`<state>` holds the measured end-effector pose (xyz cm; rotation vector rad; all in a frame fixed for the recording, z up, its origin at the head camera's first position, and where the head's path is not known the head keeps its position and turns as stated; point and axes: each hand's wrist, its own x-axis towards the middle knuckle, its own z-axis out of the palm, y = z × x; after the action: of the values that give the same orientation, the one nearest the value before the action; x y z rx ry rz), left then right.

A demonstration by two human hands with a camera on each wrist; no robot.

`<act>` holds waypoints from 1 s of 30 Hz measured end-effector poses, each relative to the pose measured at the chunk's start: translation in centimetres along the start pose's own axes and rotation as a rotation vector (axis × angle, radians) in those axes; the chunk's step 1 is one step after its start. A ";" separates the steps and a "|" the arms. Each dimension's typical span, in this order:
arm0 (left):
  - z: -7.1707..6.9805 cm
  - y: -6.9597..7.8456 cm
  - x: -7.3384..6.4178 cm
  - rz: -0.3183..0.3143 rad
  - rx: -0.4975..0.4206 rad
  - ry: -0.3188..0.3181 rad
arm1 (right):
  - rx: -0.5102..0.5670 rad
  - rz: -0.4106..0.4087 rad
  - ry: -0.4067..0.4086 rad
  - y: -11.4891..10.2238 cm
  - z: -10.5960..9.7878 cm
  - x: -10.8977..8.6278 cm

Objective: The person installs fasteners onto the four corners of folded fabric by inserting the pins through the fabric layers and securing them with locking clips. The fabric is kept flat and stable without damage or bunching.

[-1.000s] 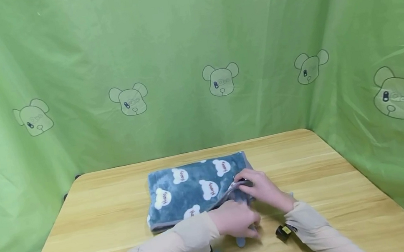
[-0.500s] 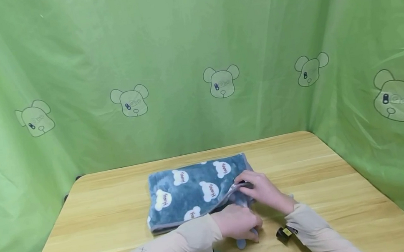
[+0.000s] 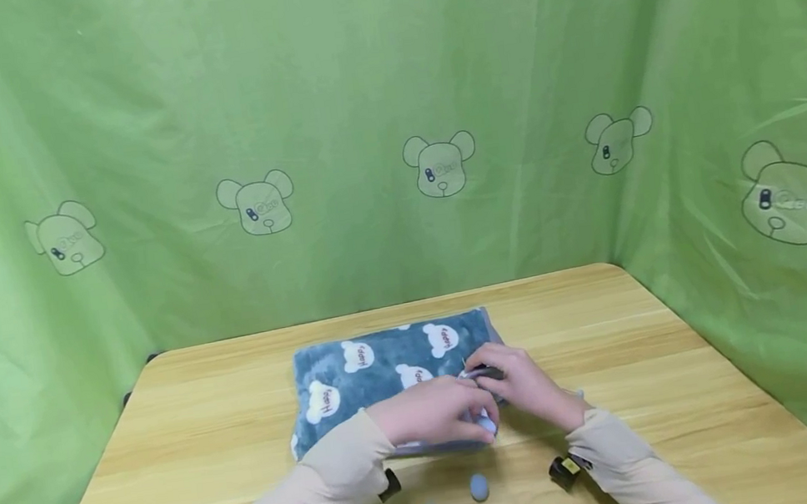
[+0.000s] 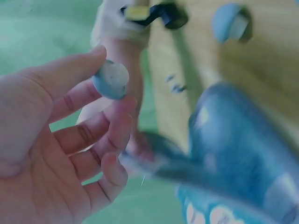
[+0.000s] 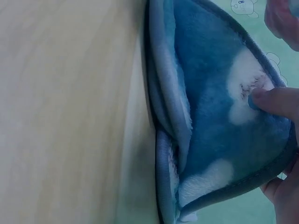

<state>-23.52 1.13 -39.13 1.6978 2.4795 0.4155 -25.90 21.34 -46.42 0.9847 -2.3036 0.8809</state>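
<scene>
A folded teal plush blanket (image 3: pixel 387 363) with white bear heads and grey edging lies on the table. My right hand (image 3: pixel 521 380) grips its near right corner and holds the top layer up; the right wrist view shows the lifted flap (image 5: pixel 210 84) with the thumb (image 5: pixel 278 100) on its face. A small blue bit (image 5: pixel 252 103) shows under that thumb tip. My left hand (image 3: pixel 434 412) is over the blanket's front edge, pinching a small rounded blue piece (image 4: pixel 110 80) with a whitish flat face between thumb and fingertips. Its other fingers are loosely bent.
Three similar blue pieces lie in a row on the wooden table (image 3: pixel 205 419) in front of the blanket, the rightmost blue piece (image 3: pixel 479 487) nearest the hands. Black wrist devices sit at both cuffs. Green curtains (image 3: pixel 337 83) surround the table's back and sides.
My left hand has picked a blue piece up from the table and moved up and left with it, over the blanket's front edge. The right hand keeps its grip on the corner.
</scene>
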 end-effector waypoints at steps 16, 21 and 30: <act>0.6 -7.4 0.0 -0.344 -0.752 0.418 | 0.011 -0.051 0.018 -0.2 -0.3 0.2; 2.7 -9.0 0.7 -0.419 -0.959 0.490 | 0.037 -0.059 0.004 -0.2 -0.2 0.4; 5.3 -9.5 1.2 -0.481 -1.137 0.526 | 0.042 -0.082 0.005 -0.2 0.0 0.0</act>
<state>-31.23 -0.15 -46.84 0.5518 2.0042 1.8813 -25.74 21.21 -46.38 1.0860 -2.2320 0.9003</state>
